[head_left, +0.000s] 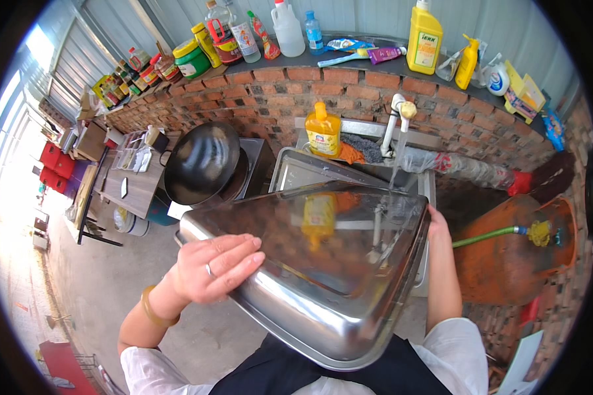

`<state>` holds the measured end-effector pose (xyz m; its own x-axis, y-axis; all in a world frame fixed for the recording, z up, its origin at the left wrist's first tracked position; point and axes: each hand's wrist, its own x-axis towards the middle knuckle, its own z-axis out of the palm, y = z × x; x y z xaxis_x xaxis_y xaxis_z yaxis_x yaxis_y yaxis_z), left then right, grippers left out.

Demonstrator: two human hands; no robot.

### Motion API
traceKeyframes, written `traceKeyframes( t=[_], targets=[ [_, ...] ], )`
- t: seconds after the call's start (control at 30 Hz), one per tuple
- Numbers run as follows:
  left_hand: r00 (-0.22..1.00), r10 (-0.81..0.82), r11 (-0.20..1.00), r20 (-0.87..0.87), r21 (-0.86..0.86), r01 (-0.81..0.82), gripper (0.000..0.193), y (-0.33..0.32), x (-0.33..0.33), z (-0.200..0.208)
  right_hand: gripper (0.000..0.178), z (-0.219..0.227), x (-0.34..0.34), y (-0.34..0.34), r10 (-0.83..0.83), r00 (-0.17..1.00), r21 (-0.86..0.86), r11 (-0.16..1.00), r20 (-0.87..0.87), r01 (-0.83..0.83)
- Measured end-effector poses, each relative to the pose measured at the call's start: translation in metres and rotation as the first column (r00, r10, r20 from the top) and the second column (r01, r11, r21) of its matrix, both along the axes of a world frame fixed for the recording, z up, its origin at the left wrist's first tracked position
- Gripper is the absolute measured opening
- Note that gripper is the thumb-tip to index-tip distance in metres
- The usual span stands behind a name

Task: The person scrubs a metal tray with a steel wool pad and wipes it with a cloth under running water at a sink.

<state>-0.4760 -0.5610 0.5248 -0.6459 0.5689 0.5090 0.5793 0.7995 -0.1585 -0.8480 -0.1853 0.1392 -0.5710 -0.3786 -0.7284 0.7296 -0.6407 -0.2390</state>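
A deep rectangular stainless steel tray (323, 303) is turned over and tilted in front of me, its shiny underside facing up. My left hand (219, 266) lies across its left side and base with fingers extended; its thumb is hidden. My right hand (436, 225) grips the tray's right edge, fingers partly hidden behind it. From the white tap (395, 122) a thin stream of water runs down onto the wet base, which mirrors the pipe and a yellow bottle. Beneath it, partly covered, is a metal sink (284, 172).
A yellow detergent bottle (323, 130) and orange cloth (351, 154) sit behind the sink. To the left, a black wok (203, 163) stands on a stove. A rusty barrel (507, 263) with a green hose (484, 236) is at right. Bottles line the brick wall's ledge (270, 64).
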Motion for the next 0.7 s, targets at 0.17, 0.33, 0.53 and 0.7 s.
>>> traceKeyframes(
  t=[0.17,0.33,0.53,0.7],
  targets=[
    [0.850,0.523,0.673,0.059,0.583,-0.454,0.046,-0.013,-0.015,-0.062,0.050,0.064,0.077,0.013,-0.327,0.942,-0.008,0.945,0.071,0.328],
    [0.749,-0.315,-0.433,0.582,0.615,-0.659,0.045,-0.084,-0.007,-0.217,0.066,0.091,0.135,0.009,-0.490,0.858,0.116,0.853,-0.156,0.509],
    [0.532,-0.592,-0.559,0.606,0.167,-0.812,0.065,-0.083,-0.050,-0.284,0.071,0.079,0.187,0.065,-0.544,0.756,0.044,0.801,-0.364,0.597],
    [0.361,-0.465,-0.404,0.808,0.170,-0.899,0.064,-0.036,-0.080,-0.278,0.071,0.142,0.219,0.062,-0.499,0.707,0.186,0.736,-0.502,0.651]
  ],
)
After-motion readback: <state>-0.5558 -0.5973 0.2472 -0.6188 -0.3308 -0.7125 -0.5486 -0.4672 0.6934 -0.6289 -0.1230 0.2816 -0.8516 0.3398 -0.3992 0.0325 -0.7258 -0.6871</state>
